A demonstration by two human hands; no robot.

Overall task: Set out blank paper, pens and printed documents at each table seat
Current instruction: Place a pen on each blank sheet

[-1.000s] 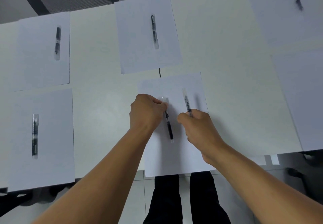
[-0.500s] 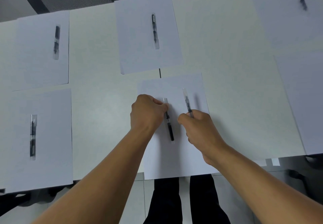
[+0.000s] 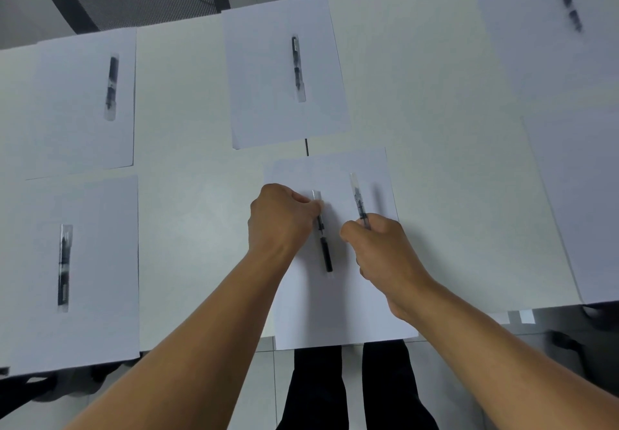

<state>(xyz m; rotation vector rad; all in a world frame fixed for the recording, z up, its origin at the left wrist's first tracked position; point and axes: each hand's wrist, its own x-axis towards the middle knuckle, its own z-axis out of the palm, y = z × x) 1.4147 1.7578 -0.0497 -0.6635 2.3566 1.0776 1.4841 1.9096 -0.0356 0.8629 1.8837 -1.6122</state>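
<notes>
no readable text, sheets blank, pen markings illegible

Both hands curled, left (image 3: 279, 218) beside right (image 3: 382, 248), arms extended forward

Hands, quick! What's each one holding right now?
Left hand: fingers pinch the pen lying on the near sheet.
Right hand: grips a second pen, lifted and tilted.

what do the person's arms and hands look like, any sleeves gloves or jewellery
Both forearms are bare right up to the bottom edge of the picture, so no sleeves show. The left hand and the right hand wear no gloves, and no watch, bracelet or ring can be seen on either. No markings show on the arms. Below the table edge, the legs are in black trousers.
</notes>
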